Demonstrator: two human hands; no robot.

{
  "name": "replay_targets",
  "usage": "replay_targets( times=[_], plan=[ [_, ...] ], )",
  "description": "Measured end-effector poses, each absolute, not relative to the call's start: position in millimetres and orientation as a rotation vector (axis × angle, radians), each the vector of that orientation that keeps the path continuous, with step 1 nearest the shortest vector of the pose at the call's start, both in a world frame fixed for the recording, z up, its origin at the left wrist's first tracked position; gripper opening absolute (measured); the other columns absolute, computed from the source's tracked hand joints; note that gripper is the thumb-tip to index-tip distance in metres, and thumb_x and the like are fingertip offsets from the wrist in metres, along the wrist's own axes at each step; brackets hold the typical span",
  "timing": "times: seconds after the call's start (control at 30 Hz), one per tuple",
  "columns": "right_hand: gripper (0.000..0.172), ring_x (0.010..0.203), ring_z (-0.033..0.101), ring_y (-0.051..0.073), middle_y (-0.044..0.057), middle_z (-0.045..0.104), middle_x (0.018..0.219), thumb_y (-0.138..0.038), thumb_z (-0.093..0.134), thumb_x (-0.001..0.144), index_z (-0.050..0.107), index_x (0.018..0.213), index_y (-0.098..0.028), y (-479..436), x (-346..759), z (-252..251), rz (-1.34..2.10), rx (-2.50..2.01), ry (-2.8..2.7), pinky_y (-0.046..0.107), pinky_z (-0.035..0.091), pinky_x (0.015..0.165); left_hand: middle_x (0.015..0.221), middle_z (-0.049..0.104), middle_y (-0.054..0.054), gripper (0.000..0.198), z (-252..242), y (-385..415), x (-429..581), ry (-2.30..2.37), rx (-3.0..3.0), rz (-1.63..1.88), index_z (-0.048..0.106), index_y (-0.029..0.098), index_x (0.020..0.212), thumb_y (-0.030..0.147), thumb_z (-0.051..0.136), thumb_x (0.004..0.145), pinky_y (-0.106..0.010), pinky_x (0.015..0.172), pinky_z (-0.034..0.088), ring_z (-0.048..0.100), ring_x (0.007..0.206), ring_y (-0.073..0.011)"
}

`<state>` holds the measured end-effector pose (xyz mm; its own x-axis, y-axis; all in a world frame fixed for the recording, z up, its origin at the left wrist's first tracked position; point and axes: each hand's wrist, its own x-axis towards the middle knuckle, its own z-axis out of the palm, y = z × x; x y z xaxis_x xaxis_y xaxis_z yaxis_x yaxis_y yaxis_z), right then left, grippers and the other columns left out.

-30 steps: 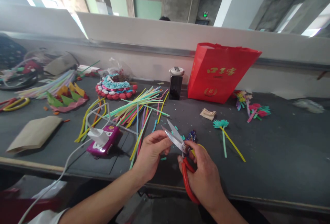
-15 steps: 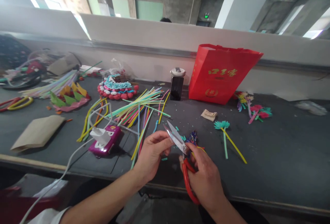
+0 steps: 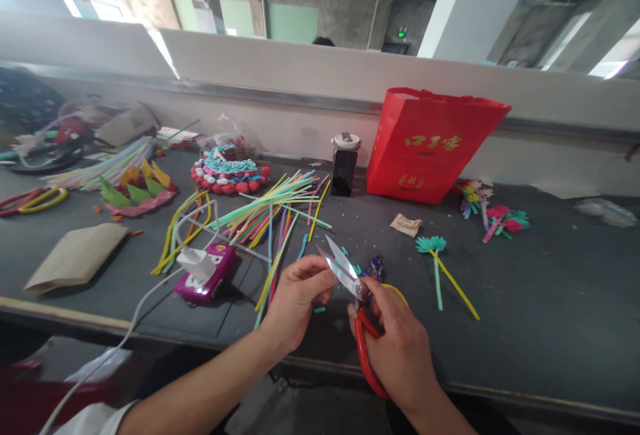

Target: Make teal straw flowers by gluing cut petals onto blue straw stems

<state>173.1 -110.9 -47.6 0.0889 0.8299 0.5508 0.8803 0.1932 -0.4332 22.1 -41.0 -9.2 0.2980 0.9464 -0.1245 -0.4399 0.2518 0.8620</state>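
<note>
- Little is changed since a second ago: the scissors (image 3: 359, 288) are held in nearly the same pose, blades parted then and now, the gap at most slightly narrower. By this, a steady, careful stage of the handwork is suggested, with no full closing of the blades shown.
- The scissors are held in the right hand (image 3: 399, 331), its grip curled around the handles, with a red loop seen below it; the blades are pointed out past the fingers, toward the left and the far side.
- By the left hand (image 3: 297, 298), thumb and forefinger are brought close together just beside the blades. Whether something small is pinched in that grip, or the metal is touched, cannot be told.
- Teal scraps (image 3: 320, 309) are scattered on the table (image 3: 550, 301) around the scissors, one of them below the left fingertips.
- Just beyond the scissors, a dark wrapper (image 3: 374, 268) is seen, partly hidden by the right hand.
- To the right of the scissors, a teal flower (image 3: 431, 244) is laid; to their left and beyond, loose sticks (image 3: 280, 201) are heaped.
</note>
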Motion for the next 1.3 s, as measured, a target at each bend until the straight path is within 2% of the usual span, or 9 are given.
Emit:
replay_targets(
  times=[0.37, 0.77, 0.87, 1.03, 1.3],
  plan=[
    [0.039, 0.085, 0.069, 0.022, 0.008, 0.071, 0.099, -0.041, 0.061, 0.087, 0.059, 0.119, -0.019, -110.7, 171.5, -45.2, -0.039, -1.64, -1.711, 0.033, 0.056, 0.068, 0.055, 0.056, 0.005, 0.013, -11.2, -42.1, 24.2, 0.755, 0.843, 1.063, 0.069, 0.016, 0.069, 0.021, 0.081, 0.066, -0.019, 0.049, 0.032, 0.044, 0.047, -0.0048],
    [0.043, 0.093, 0.071, 0.022, 0.007, 0.073, 0.108, -0.04, 0.06, 0.089, 0.057, 0.127, -0.02, -112.4, 172.2, -51.1, 0.165, -1.578, -1.692, 0.032, 0.058, 0.081, 0.055, 0.058, 0.004, 0.012, -14.2, -42.2, 23.8, 0.741, 0.843, 1.051, 0.069, 0.016, 0.071, 0.019, 0.08, 0.068, -0.019, 0.05, 0.032, 0.044, 0.048, -0.0051],
    [0.04, 0.084, 0.072, 0.019, 0.005, 0.074, 0.102, -0.039, 0.059, 0.09, 0.058, 0.127, -0.022, -112.8, 171.3, -46.6, 0.254, -1.565, -1.674, 0.029, 0.058, 0.076, 0.061, 0.061, 0.003, 0.012, -12.8, -45.0, 24.9, 0.749, 0.862, 1.015, 0.07, 0.015, 0.071, 0.019, 0.08, 0.067, -0.019, 0.05, 0.034, 0.045, 0.049, -0.0048],
    [0.037, 0.066, 0.07, 0.017, 0.004, 0.074, 0.083, -0.041, 0.062, 0.085, 0.063, 0.116, -0.019, -106.5, 175.0, -37.6, 0.215, -1.565, -1.485, 0.027, 0.057, 0.066, 0.063, 0.063, 0.001, 0.014, -12.7, -45.4, 25.3, 0.717, 0.824, 0.932, 0.069, 0.015, 0.074, 0.02, 0.079, 0.066, -0.019, 0.049, 0.034, 0.047, 0.048, -0.005],
    [0.046, 0.073, 0.067, 0.015, 0.004, 0.07, 0.09, -0.03, 0.066, 0.081, 0.056, 0.125, -0.02, -98.3, 180.4, -30.7, 0.683, -1.379, -1.187, 0.026, 0.056, 0.069, 0.066, 0.064, -0.001, 0.01, -17.7, -46.1, 29.3, 0.665, 0.791, 0.757, 0.068, 0.014, 0.075, 0.015, 0.074, 0.068, -0.02, 0.05, 0.035, 0.048, 0.05, -0.0054]
  ],
)
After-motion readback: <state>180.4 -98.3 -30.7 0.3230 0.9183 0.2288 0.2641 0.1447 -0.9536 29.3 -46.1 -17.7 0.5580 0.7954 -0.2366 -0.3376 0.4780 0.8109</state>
